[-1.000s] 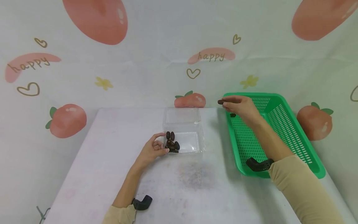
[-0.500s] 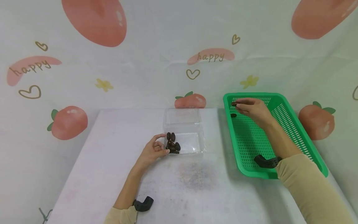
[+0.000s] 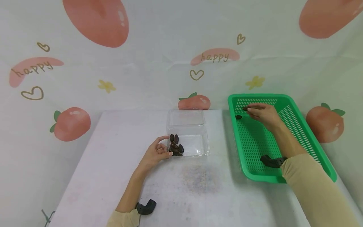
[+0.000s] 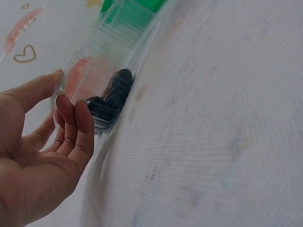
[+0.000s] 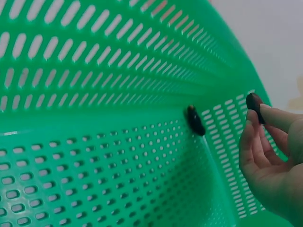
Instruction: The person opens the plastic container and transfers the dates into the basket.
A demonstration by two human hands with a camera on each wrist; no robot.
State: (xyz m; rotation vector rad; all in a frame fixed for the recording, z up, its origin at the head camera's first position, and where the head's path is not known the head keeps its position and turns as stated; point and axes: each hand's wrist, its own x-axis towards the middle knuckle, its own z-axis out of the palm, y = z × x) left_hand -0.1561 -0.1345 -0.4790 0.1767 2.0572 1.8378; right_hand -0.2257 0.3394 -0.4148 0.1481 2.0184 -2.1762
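In the head view, my right hand (image 3: 265,116) pinches a dark brown date (image 3: 245,108) between thumb and fingertips, inside the far left part of a green basket (image 3: 237,148). The right wrist view shows that held date (image 5: 254,107) apart from another date (image 5: 194,120), which lies in the basket's corner. My left hand (image 3: 154,154) grips the left end of a clear plastic box (image 3: 194,145), whose lid is folded back. Several dates (image 3: 176,148) lie in the box's left half. Curled fingers (image 4: 71,127) touch the box wall in the left wrist view.
A white-covered table (image 3: 119,135) bears the box and the basket, the basket to the right of the box. Behind them hangs a white cloth (image 3: 147,78) printed with fruit and hearts. A grey stain (image 3: 201,178) marks the cover in front of the box.
My right hand has moved rightward and slightly down with the date, from above the basket's left rim to inside the basket. The left hand and the box have stayed in place.
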